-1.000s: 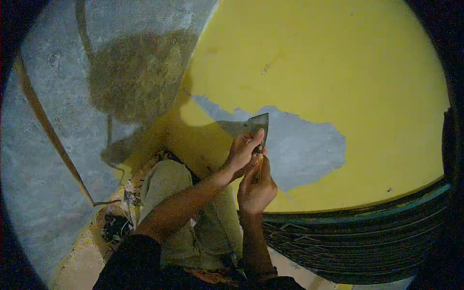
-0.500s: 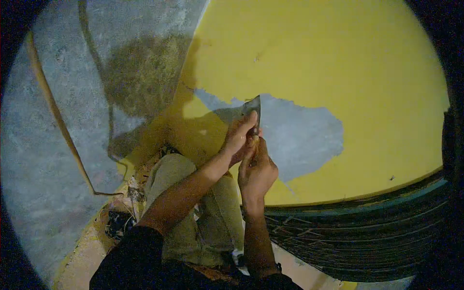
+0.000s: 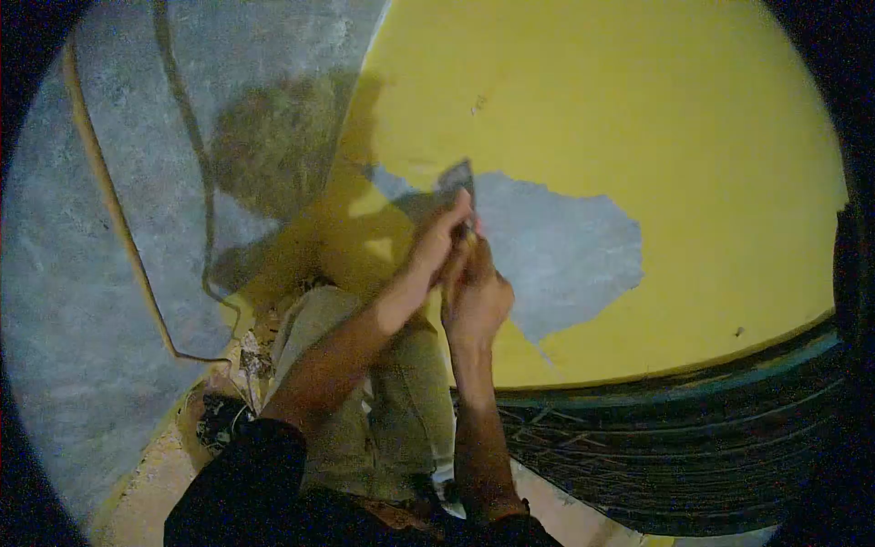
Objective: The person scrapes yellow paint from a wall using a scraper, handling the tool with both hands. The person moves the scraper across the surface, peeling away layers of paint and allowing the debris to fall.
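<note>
My right hand (image 3: 478, 296) is closed around the handle end of a putty knife (image 3: 458, 175), whose dark, wide blade points up and slightly left. Higher up, the fingers of my left hand (image 3: 436, 244) press on the base of the blade, the thumb stretched along it. The two hands meet at the handle, which is mostly hidden by fingers. The blade's tip overlaps the upper left part of a ragged grey patch (image 3: 570, 260) in the yellow painted surface (image 3: 638, 109).
A dark, ribbed band (image 3: 656, 456) curves along the lower right edge of the yellow surface. On the left, a brown cable (image 3: 114, 219) crosses a grey wall (image 3: 118, 301). My knees (image 3: 328, 319) are below my hands, and a dark object (image 3: 219, 419) sits at lower left.
Both hands and the putty knife have shifted slightly up and left, and the blade leans further left. Hands and blade are a little blurred now.
</note>
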